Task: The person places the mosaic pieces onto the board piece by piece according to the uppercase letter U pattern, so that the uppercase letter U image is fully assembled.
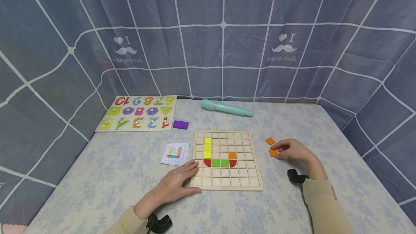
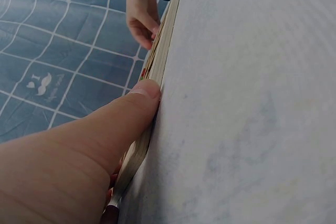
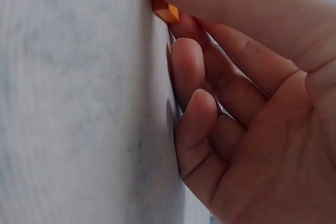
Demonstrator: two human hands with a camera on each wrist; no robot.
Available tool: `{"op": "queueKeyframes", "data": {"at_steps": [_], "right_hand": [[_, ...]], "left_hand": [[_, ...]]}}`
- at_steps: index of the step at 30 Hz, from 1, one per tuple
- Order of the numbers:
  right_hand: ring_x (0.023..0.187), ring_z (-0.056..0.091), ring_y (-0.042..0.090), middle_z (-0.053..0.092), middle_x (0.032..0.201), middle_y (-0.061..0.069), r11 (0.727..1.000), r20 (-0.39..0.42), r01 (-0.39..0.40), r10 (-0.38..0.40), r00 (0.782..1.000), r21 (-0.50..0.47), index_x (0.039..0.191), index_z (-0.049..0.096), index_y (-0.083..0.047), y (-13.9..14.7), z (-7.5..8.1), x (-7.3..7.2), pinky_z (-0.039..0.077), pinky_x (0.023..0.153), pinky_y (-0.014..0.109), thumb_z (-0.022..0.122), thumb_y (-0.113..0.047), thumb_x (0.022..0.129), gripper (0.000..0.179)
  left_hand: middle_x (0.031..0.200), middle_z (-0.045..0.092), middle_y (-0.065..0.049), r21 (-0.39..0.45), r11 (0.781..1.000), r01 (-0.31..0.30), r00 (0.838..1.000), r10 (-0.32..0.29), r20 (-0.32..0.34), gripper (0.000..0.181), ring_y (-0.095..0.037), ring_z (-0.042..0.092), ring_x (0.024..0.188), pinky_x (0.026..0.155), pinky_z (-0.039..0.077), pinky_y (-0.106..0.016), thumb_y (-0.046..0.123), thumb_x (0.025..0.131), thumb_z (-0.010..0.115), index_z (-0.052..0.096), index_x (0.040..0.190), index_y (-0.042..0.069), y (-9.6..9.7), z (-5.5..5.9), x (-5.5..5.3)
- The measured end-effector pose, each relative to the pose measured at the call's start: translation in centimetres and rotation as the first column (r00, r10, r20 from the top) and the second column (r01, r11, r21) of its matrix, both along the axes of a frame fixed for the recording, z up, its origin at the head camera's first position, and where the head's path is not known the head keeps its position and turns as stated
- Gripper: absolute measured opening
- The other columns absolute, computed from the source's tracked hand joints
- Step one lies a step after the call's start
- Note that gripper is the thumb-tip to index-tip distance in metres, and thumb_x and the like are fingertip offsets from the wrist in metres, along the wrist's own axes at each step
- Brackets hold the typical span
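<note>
A wooden grid board (image 1: 227, 185) lies flat on the table. On it, three yellow squares (image 1: 207, 147), two red quarter-rounds (image 1: 207, 163), two green squares (image 1: 224, 163) and one orange square (image 1: 232, 155) form a U shape. My left hand (image 1: 173, 185) rests at the board's near left corner, fingers on the left side and thumb along the front edge, as the left wrist view also shows. Right of the board, my right hand (image 1: 294, 150) pinches an orange square tile (image 3: 167, 12) between thumb and index finger, low at the tabletop. Another orange tile (image 1: 270, 141) lies just beyond it.
A pattern card (image 1: 174, 154) with a coloured U lies left of the board. Farther back are a purple block (image 1: 180, 125), a number-and-shape puzzle board (image 1: 133, 130) and a mint-green pen-like stick (image 1: 227, 108). A blue curtain (image 1: 208, 46) encloses the table's back and sides.
</note>
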State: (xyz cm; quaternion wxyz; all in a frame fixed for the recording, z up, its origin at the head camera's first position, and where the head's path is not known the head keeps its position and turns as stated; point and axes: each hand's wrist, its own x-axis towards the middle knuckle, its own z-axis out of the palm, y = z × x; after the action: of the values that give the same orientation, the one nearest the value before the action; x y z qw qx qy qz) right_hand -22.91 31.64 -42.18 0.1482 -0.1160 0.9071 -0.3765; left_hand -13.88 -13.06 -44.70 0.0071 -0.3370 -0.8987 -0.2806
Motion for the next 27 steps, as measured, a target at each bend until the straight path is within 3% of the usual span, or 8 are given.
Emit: {"op": "queueKeyframes", "data": {"at_steps": [7, 20, 27], "right_hand": [[0.083, 0.053, 0.017, 0.064, 0.098, 0.007, 0.999, -0.016, 0.014, -0.013, 1.000, 0.045, 0.105, 0.071, -0.003, -0.3, -0.1, -0.1, 0.047, 0.073, 0.032, 0.078, -0.018, 0.077, 0.033], [0.070, 0.049, 0.018, 0.060, 0.081, 0.003, 0.999, -0.063, 0.013, -0.011, 0.998, 0.034, 0.104, 0.070, 0.002, -0.9, -0.5, -0.3, 0.044, 0.062, 0.030, 0.077, -0.017, 0.078, 0.033], [0.071, 0.051, 0.018, 0.062, 0.084, 0.003, 0.999, -0.075, 0.012, -0.009, 0.997, 0.039, 0.103, 0.069, 0.002, -1.5, -0.5, -0.4, 0.045, 0.063, 0.031, 0.077, -0.017, 0.078, 0.033]], "left_hand": [[0.142, 0.045, -0.009, -0.006, 1.000, -0.002, 1.000, 0.002, 0.006, 0.072, -0.022, 0.034, 0.135, 0.105, 0.035, -0.042, 0.054, 0.082, 0.065, 0.055, 0.131, 0.001, 0.0, 0.0, 0.0], [0.141, 0.045, -0.009, -0.013, 1.000, -0.005, 1.000, 0.005, 0.006, 0.073, -0.021, 0.034, 0.135, 0.105, 0.035, -0.041, 0.055, 0.082, 0.064, 0.055, 0.131, 0.002, 0.0, -0.1, 0.0], [0.141, 0.045, -0.009, -0.016, 1.000, -0.005, 1.000, 0.006, 0.003, 0.073, -0.022, 0.035, 0.134, 0.105, 0.035, -0.041, 0.055, 0.082, 0.065, 0.055, 0.131, 0.001, 0.0, -0.1, 0.0]]}}
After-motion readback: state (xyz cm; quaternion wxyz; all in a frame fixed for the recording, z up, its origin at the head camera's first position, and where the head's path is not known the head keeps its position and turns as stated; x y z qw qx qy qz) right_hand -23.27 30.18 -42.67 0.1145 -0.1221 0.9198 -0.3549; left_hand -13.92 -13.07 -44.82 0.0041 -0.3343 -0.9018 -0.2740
